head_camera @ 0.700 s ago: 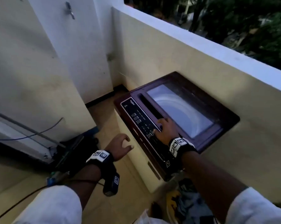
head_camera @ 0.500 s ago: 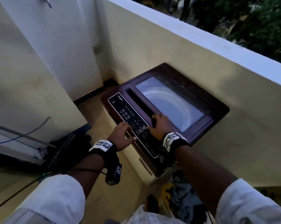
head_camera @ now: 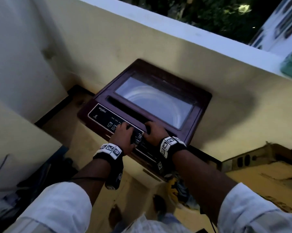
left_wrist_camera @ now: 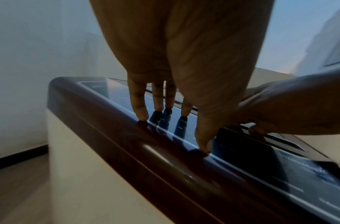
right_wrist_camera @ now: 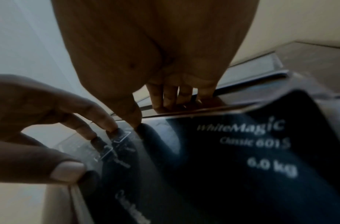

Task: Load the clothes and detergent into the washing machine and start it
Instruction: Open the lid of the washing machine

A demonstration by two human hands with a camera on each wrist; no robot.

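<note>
Partly hidden panel buttons [head_camera: 123, 130] under hands [head_camera: 123, 138].

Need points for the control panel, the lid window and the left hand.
control panel [head_camera: 101, 115]: head view, bare dark stretch beside the brand name.
lid window [head_camera: 155, 101]: head view, middle of the glass.
left hand [head_camera: 123, 137]: head view, back of the hand, fingers resting on the panel.
</note>
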